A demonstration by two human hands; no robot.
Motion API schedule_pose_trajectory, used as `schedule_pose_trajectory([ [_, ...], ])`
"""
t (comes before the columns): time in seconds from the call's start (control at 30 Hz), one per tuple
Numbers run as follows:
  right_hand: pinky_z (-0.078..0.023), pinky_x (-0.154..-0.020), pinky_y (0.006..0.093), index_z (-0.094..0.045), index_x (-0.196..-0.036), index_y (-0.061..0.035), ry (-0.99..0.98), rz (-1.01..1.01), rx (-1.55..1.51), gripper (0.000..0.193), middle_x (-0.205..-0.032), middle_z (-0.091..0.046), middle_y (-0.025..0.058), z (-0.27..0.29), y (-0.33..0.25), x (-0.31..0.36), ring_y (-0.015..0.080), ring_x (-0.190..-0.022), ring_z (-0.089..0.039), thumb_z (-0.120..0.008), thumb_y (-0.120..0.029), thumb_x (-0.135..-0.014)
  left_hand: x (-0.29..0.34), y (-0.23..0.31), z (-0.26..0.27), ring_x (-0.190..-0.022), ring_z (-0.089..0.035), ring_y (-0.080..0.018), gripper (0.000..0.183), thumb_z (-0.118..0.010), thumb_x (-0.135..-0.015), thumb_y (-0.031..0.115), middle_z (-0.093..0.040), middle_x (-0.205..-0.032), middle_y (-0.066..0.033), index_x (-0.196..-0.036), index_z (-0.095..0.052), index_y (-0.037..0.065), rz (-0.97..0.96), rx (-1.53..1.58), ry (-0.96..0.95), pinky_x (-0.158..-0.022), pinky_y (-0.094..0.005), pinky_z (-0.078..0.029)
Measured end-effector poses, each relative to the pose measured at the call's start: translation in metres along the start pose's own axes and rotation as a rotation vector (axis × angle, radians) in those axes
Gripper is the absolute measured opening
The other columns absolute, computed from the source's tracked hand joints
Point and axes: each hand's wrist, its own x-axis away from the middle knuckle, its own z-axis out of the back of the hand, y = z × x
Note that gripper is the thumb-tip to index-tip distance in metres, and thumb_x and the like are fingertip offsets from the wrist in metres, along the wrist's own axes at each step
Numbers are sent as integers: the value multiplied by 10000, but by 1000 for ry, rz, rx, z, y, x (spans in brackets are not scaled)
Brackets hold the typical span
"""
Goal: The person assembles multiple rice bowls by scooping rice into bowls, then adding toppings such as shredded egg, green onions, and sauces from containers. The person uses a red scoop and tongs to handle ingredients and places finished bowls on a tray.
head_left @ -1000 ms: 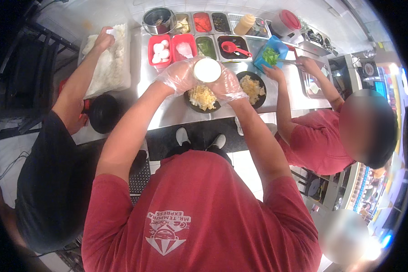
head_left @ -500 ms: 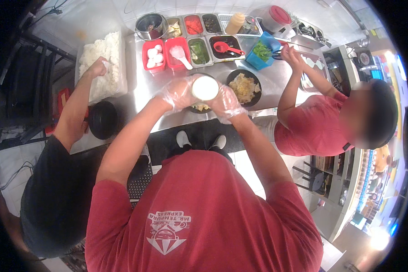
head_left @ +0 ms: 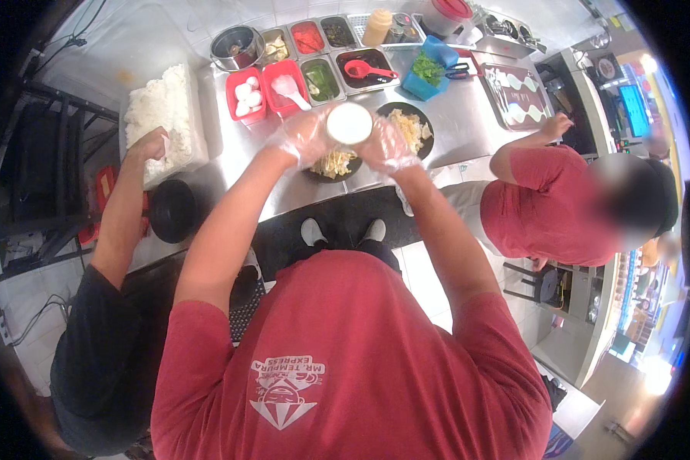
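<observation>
Holding a round white-topped container [head_left: 349,123] between the left hand [head_left: 307,136] and the right hand [head_left: 386,144], both in clear plastic gloves, out in front of a red shirt [head_left: 345,330] and above the steel counter [head_left: 234,165]. Gripping from opposite sides, with palms inward and fingers curled around the container's flanks (cannot tell lid from contents in that pale disc, seen almost straight down). Partly covering, with the same two hands, a dark bowl [head_left: 320,178] of shredded yellowish food [head_left: 334,163] below. Can see a second dark bowl [head_left: 416,109] just beyond the right hand, with a similar heap [head_left: 411,130] in it. Further back, can make out a red tub [head_left: 251,119] of white eggs [head_left: 248,94] and, beside it, another red tub [head_left: 271,76] with a white paddle [head_left: 290,90] leaning in it; then, to the right, metal pans [head_left: 326,52] and a red ladle [head_left: 369,70] lying in one. Past those, can find a cream squeeze bottle [head_left: 376,28] and a blue container [head_left: 419,89] of green leaves [head_left: 428,69]. On the left, can spot a large bin [head_left: 188,165] of white rice [head_left: 161,107] with a co-worker's hand [head_left: 152,146] at it, and a black bowl [head_left: 173,209] nearer. On the right, can see a second co-worker [head_left: 529,199] in red.
</observation>
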Motion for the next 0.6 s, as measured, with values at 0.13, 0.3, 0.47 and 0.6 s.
schedule_pose_trajectory([
  [0.13, -550, -908, 482, -638, -1250, -51, -18, -30, 107, 479, -1124, -720, 229, 23, -33, -1, 424, -1073, -679, -776, -315, -875, -7, 8, 7, -1174, -673, -341, 626, -799, -854, 392, -700, -1258, -176, -1373, -572, 123, -69, 51, -19, -1015, -440, -523],
  [0.3, -549, -931, 466, -633, -1295, -60, 3, -120, 63, 517, -1177, -718, 214, 9, -11, 26, 391, -1104, -686, -781, -287, -855, 8, 16, -12, -1186, -673, -311, 594, -805, -854, 327, -701, -1279, -156, -1379, -588, 155, -68, 3, -18, -1022, -409, -517],
  [0.47, -557, -896, 465, -666, -1223, -71, 56, -50, 93, 435, -1109, -735, 203, 27, -21, -1, 391, -1043, -702, -785, -268, -854, -14, 12, 2, -1160, -688, -300, 581, -805, -858, 302, -710, -1257, -162, -1375, -596, 140, -95, 14, 4, -1006, -394, -526],
  [0.6, -543, -942, 480, -652, -1239, -46, -12, -191, 74, 485, -1146, -716, 240, -12, -13, 32, 416, -1101, -673, -771, -321, -857, 21, 27, 6, -1190, -670, -289, 558, -765, -870, 250, -695, -1293, -126, -1380, -585, 112, 0, -89, -155, -1057, -421, -508],
])
